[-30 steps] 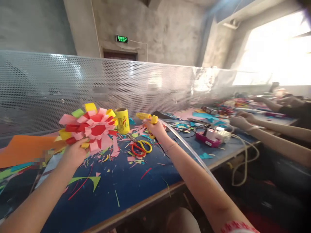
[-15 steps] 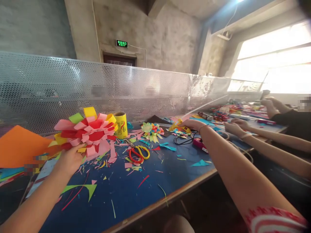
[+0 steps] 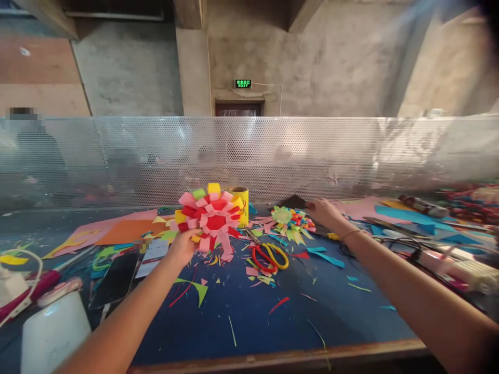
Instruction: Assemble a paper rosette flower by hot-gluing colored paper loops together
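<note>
My left hand (image 3: 182, 254) is closed on the lower left edge of a large layered paper flower (image 3: 215, 222) in red, pink, yellow and green, held up above the table. My right hand (image 3: 325, 214) reaches to the back, beside a black piece (image 3: 294, 201). Its fingertips are too small and blurred to show whether they grip anything. A smaller paper flower (image 3: 281, 215) with multicoloured strips lies just left of it. Under the right wrist a bit of a yellow tool (image 3: 333, 236) shows. Scissors (image 3: 271, 257) with red and yellow handles lie between my hands.
A yellow tape roll (image 3: 245, 200) stands behind the large flower. Paper scraps cover the blue table (image 3: 280, 317). On the left are a phone (image 3: 115, 280), a white object (image 3: 56, 332) and orange paper (image 3: 128, 231). Cables and coloured sheets lie right; a perforated metal screen (image 3: 265, 156) runs behind.
My view has turned left. My right hand has come away from the yellow tool with its black cable to beside the black piece. The large flower stays in my left hand, now facing me more.
</note>
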The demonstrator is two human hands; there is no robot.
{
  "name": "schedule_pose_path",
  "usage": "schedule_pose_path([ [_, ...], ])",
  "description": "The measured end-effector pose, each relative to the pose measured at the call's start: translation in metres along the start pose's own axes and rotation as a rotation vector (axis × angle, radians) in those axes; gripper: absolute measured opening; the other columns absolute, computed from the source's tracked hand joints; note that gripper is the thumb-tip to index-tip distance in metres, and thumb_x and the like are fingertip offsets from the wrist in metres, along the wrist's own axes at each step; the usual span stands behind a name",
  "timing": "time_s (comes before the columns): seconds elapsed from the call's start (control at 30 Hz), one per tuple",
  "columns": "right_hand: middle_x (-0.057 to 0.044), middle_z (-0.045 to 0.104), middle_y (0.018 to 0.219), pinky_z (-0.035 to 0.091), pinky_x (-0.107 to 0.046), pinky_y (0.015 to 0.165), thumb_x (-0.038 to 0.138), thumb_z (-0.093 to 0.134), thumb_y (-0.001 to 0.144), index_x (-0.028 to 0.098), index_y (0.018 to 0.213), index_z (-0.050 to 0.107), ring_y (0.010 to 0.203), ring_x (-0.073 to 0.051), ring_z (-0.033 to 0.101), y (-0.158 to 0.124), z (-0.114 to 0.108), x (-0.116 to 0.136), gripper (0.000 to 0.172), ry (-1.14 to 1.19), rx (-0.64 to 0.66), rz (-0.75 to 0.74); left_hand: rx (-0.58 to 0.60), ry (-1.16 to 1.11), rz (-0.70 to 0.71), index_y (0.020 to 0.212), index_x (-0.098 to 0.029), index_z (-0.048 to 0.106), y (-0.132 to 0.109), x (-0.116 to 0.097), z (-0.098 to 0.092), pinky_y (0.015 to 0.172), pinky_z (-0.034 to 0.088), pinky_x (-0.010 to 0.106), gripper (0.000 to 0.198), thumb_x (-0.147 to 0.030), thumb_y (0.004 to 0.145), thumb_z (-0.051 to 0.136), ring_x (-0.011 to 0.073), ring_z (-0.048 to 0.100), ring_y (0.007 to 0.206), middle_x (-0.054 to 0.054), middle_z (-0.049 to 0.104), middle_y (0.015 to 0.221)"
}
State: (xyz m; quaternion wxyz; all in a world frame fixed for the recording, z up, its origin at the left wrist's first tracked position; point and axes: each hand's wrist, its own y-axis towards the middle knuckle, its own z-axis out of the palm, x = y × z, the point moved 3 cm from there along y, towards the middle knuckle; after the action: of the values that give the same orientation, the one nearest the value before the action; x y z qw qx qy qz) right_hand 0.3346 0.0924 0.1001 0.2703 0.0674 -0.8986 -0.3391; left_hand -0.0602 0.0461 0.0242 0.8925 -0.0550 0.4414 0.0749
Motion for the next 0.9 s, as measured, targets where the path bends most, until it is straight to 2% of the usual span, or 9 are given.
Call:
schedule_pose_path([
  [0.07,-0.007,0.065,0.086,0.052,-0.037,0.077,0.024,0.069,0.072,0.018,0.087,0.066,0.086,-0.023,0.062,0.0,0.022,0.047,0.016,0.06,0.049,-0.079,0.043,0.017,0.022,0.062,-0.013,0.06,0.001,0.002,-0.001,0.05,0.046,0.021,0.015,-0.001,0.055,0.063,0.0117,0.059,0.053,0.002,0.065,0.063],
  [0.17,-0.012,0.056,0.109,0.05,-0.043,0.086,0.036,0.062,0.078,0.02,0.117,0.055,0.105,-0.026,0.056,-0.021,0.036,0.124,0.043,0.304,-0.024,-0.379,0.097,0.053,0.07,0.064,-0.016,0.064,-0.002,0.002,0.001,0.054,0.047,0.023,0.022,-0.002,0.048,0.068,0.0144,0.061,0.059,0.002,0.068,0.068],
  [0.27,-0.015,0.043,0.126,0.039,-0.052,0.101,0.042,0.069,0.071,0.023,0.138,0.034,0.12,-0.03,0.044,-0.05,0.046,0.167,0.078,0.382,-0.07,-0.454,0.148,0.119,0.117,0.07,-0.018,0.067,-0.007,0.001,0.005,0.056,0.047,0.025,0.031,-0.005,0.043,0.072,0.0161,0.062,0.062,0.001,0.069,0.07],
  [0.33,-0.016,0.036,0.131,0.033,-0.055,0.105,0.044,0.073,0.067,0.024,0.143,0.023,0.126,-0.032,0.037,-0.064,0.06,0.17,0.094,0.437,-0.112,-0.375,0.161,0.151,0.124,0.073,-0.017,0.067,-0.01,0.001,0.008,0.057,0.048,0.025,0.032,-0.007,0.043,0.074,0.0165,0.063,0.064,0.001,0.07,0.071],
  [0.47,-0.018,0.028,0.139,0.037,-0.058,0.1,0.043,0.078,0.057,0.026,0.145,0.013,0.13,-0.037,0.034,-0.075,0.098,0.142,0.111,0.682,-0.185,-0.052,0.137,0.174,0.148,0.073,-0.015,0.066,-0.012,0.001,0.01,0.056,0.048,0.025,0.032,-0.011,0.042,0.073,0.0153,0.062,0.06,0.001,0.068,0.066],
  [0.57,-0.018,0.037,0.136,0.05,-0.048,0.088,0.043,0.078,0.056,0.026,0.146,0.006,0.117,-0.033,0.05,-0.079,0.122,0.127,0.116,0.978,-0.037,0.256,0.153,0.188,0.119,0.069,-0.013,0.065,-0.014,0.005,0.011,0.055,0.048,0.025,0.029,-0.013,0.041,0.073,0.0152,0.061,0.055,0.002,0.067,0.061],
  [0.67,-0.013,0.054,0.12,0.057,-0.034,0.073,0.045,0.074,0.063,0.025,0.145,0.014,0.098,-0.025,0.063,-0.087,0.132,0.126,0.104,1.143,0.127,0.463,0.163,0.211,0.109,0.067,-0.012,0.064,-0.016,0.009,0.011,0.053,0.046,0.025,0.027,-0.014,0.042,0.073,0.0148,0.06,0.052,0.001,0.066,0.059],
  [0.77,-0.01,0.059,0.11,0.059,-0.03,0.062,0.048,0.073,0.065,0.024,0.14,0.024,0.088,-0.023,0.066,-0.093,0.134,0.126,0.093,1.191,0.185,0.533,0.172,0.219,0.103,0.068,-0.013,0.064,-0.017,0.012,0.011,0.054,0.047,0.024,0.026,-0.016,0.044,0.074,0.0143,0.061,0.053,0.001,0.067,0.061],
  [0.9,-0.006,0.06,0.108,0.06,-0.031,0.061,0.046,0.075,0.064,0.03,0.134,0.031,0.086,-0.022,0.067,-0.093,0.135,0.125,0.084,1.205,0.148,0.49,0.172,0.228,0.091,0.071,-0.013,0.064,-0.019,0.013,0.011,0.056,0.048,0.026,0.029,-0.016,0.045,0.075,0.0144,0.061,0.055,0.0,0.067,0.063],
])
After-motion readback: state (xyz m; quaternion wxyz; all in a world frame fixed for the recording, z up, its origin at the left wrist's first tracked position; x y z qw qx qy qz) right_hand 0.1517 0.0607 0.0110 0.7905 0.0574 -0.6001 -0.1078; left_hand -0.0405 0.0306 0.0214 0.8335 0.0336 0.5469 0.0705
